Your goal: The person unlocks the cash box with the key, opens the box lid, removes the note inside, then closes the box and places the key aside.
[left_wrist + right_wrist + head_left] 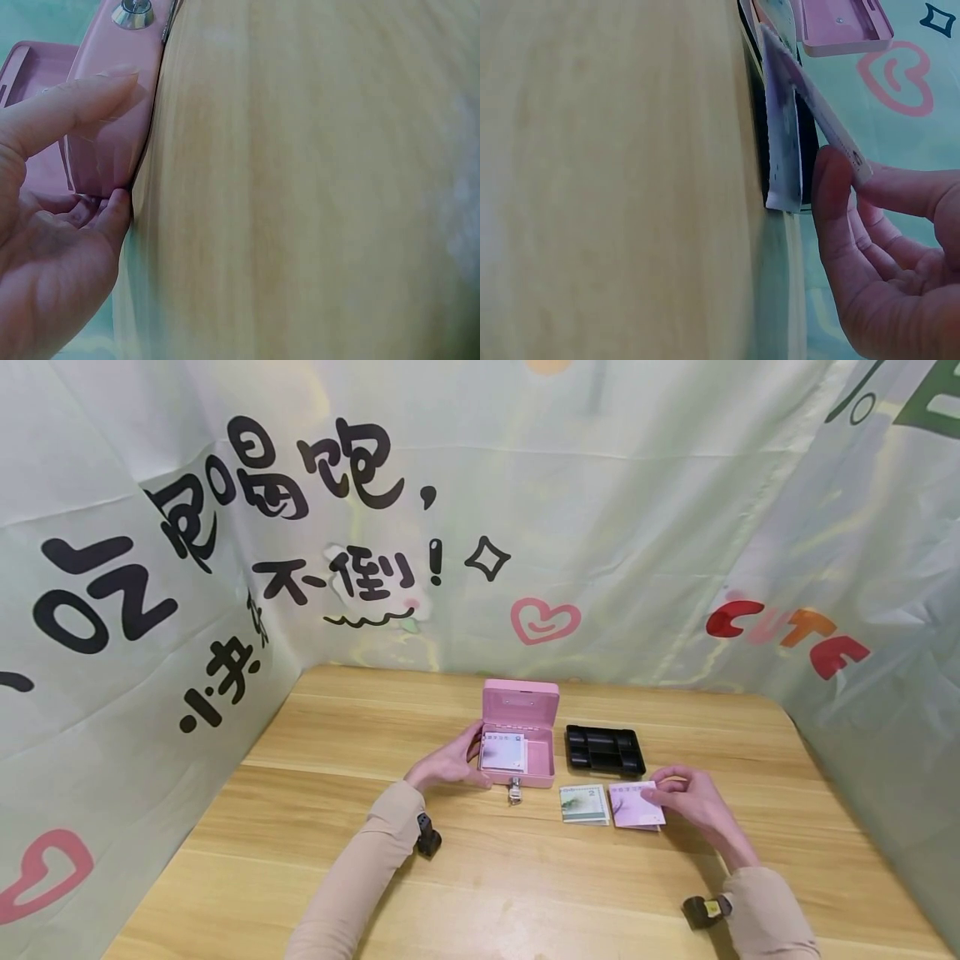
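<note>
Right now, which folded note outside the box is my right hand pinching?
The purple note, its edge pinched by your right hand. The green note, left of it, has no hand touching it.

Some fingers of my left hand [450, 764] were hidden behind the pink box [541, 753], whose lock [133, 15] ran off the left wrist view's top edge. The purple note's [632, 805] smallest print was too tiny to read. The right wrist view's edge cropped my right hand [693, 797]; both sleeves [348, 877] ran out of the head view.
</note>
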A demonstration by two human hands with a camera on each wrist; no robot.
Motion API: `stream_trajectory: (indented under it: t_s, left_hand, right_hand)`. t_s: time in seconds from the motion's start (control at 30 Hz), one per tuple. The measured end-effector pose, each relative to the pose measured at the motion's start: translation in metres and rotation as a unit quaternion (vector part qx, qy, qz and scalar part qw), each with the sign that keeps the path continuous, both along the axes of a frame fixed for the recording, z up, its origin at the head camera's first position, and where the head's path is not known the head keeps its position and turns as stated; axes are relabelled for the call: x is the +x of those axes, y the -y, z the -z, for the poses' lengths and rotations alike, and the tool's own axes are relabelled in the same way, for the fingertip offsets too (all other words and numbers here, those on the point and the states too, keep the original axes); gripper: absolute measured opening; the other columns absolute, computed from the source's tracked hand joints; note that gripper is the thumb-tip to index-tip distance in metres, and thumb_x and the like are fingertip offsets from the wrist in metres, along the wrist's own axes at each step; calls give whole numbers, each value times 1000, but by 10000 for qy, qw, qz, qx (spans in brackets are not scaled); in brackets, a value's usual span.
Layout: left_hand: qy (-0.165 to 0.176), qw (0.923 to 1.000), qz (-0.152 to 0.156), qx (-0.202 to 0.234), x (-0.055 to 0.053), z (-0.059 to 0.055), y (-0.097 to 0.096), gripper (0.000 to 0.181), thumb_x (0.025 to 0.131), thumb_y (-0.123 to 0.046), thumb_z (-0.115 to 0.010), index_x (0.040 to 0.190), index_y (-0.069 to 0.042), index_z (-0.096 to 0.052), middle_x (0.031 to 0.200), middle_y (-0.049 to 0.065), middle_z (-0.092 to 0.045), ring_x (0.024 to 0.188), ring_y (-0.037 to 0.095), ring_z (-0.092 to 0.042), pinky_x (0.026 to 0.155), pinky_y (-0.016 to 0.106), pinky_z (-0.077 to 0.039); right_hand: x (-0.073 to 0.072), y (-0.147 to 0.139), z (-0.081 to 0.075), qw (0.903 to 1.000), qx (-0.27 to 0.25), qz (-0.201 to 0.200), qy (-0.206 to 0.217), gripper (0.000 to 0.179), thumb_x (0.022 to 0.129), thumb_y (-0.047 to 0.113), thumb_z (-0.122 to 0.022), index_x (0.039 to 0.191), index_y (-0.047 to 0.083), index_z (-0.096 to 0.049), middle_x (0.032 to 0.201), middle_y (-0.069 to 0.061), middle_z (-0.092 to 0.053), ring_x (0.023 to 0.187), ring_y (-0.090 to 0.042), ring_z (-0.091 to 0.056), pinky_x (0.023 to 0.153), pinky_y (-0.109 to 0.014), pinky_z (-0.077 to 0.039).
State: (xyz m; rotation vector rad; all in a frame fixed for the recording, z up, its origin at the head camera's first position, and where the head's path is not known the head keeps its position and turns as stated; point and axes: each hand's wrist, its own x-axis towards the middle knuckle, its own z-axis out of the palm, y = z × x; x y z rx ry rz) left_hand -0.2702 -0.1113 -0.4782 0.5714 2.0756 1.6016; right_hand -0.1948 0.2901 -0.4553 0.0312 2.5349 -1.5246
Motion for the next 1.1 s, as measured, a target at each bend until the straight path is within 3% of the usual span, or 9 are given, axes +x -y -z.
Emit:
stream_trajectory:
  t_s: [0.33,1.1]
  left_hand:
    - [-25,10000,0,-20,-1,0,0,119,72,16,-75,161,-2,3,170,20,-3,157,37,-13,130,45,-19]
    - [-10,10000,-14,-88,0,0,0,118,72,15,-75,161,-2,2,170,18,0,157,36,-11,130,44,-18]
  right_hand:
    - [-3,3,2,9997,211,-90,-70,33,86,5,-74,108,-13,-58,75,3,-69,69,-4,-59,58,-19,-50]
    - [-8,6,6,9984,551,124,93,34,87,8,-74,110,-11,-59,75,1,-64,68,-7,-55,56,-20,-48]
